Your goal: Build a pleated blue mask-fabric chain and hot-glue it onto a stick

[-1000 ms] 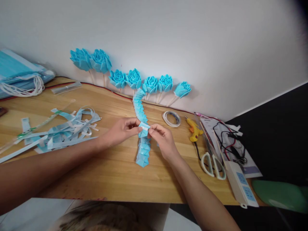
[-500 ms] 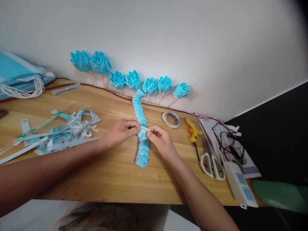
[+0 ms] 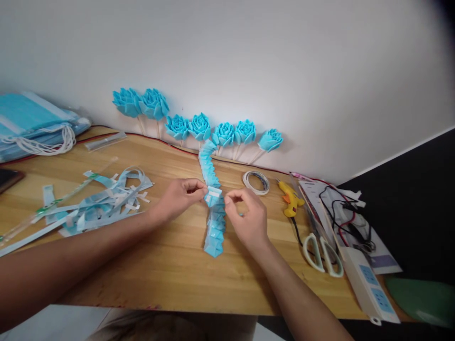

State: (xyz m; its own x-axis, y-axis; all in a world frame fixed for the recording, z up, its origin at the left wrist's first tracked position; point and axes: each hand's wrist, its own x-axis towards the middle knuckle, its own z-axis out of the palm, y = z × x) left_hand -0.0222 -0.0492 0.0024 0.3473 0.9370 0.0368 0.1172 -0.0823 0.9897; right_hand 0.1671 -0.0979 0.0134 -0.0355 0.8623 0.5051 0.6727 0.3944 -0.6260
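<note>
Between the thumb and fingers of my left hand (image 3: 183, 196) is a small blue folded fabric piece (image 3: 213, 198) with a white strip along its upper edge. Just right of it, my right hand (image 3: 249, 215) is pinched closed and apart from the piece. Whatever lies in that pinch, if anything, is too small to make out. Beneath both hands, a long row of overlapping blue folded pieces (image 3: 215, 232) runs from the table's middle back toward the wall. The held piece hides part of this row.
Blue fabric roses (image 3: 199, 127) on sticks lean against the wall. Cut strips (image 3: 103, 201) and a mask stack (image 3: 35, 118) lie left. At right are a tape roll (image 3: 256, 183), a yellow glue gun (image 3: 290, 199), scissors (image 3: 322, 255) and a power strip (image 3: 369, 284).
My right hand has moved off the blue piece, slightly right. My left hand still holds the piece. The whole view has shifted a little.
</note>
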